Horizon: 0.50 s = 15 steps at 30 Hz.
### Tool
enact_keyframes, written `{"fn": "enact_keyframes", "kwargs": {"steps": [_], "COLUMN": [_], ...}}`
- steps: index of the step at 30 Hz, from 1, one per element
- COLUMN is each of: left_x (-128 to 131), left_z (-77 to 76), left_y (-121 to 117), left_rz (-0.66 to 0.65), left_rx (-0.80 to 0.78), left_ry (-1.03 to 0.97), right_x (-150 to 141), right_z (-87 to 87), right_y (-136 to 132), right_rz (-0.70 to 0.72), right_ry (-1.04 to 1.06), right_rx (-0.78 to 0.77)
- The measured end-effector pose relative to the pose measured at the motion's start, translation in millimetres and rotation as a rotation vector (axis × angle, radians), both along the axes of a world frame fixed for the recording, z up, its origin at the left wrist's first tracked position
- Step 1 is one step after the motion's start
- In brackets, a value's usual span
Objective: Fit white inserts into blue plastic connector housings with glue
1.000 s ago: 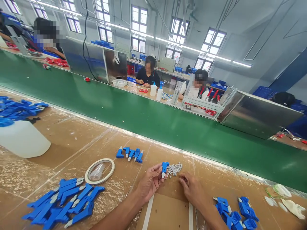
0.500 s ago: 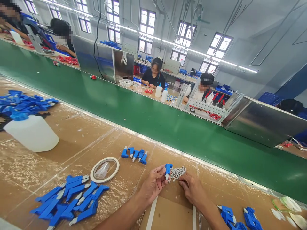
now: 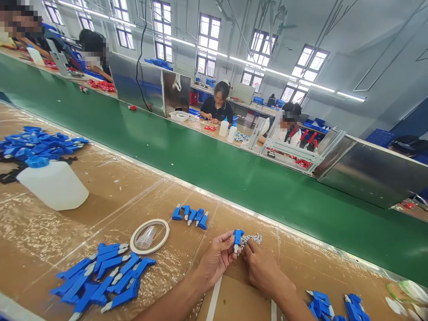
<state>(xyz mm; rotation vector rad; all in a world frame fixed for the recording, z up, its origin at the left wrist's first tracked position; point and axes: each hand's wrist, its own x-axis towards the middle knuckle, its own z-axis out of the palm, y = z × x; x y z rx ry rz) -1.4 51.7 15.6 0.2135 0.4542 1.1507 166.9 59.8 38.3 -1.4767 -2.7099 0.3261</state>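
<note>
In my left hand (image 3: pixel 216 258) is a small blue plastic part (image 3: pixel 238 235) with a pale grey tip pointing down, pinched between thumb and fingers. My right hand (image 3: pixel 261 267) is beside it, fingers pressed together at the near edge of a heap of small grey pieces (image 3: pixel 257 239). Whatever those fingertips hold, if anything, is hidden. Behind my left hand several blue parts (image 3: pixel 190 215) with grey tips stand in a short row. A larger pile of long blue parts (image 3: pixel 107 278) with grey ends spreads to the left.
A tape roll (image 3: pixel 133 240) encircles a clear plastic cup (image 3: pixel 146 237). A white bottle (image 3: pixel 55 185) with a blue cap stands left, before another blue heap (image 3: pixel 36 142). More blue parts (image 3: pixel 319 305) lie at right. A green conveyor belt (image 3: pixel 200 156) crosses beyond; co-workers sit behind it.
My right hand has moved left from the right side of the grey heap, close to the blue part in my left hand. The whole view has shifted slightly.
</note>
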Motion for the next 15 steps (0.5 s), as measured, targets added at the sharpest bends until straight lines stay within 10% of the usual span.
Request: {"fn": "enact_keyframes", "kwargs": {"steps": [3,9,15], "left_x": [2.7,12.9,19.1], "left_z": [1.5,-4.4,-17.7], "left_y": [-3.6,-12.9,-23.4], "left_rz": [-0.024,-0.099,-0.179], "left_rx": [0.038,0.025,-0.008], "left_ry": [0.015,0.038,0.049], "right_x": [5.2,20.8,28.3], "right_z": [10.3,-4.4,-27.4], "right_y": [-12.2,-50.0,-59.8], "right_rz": [-0.049,-0.514,-0.708], "right_ry": [0.127,1.139,1.447], "right_rx": [-0.034,-0.474,-0.662]}}
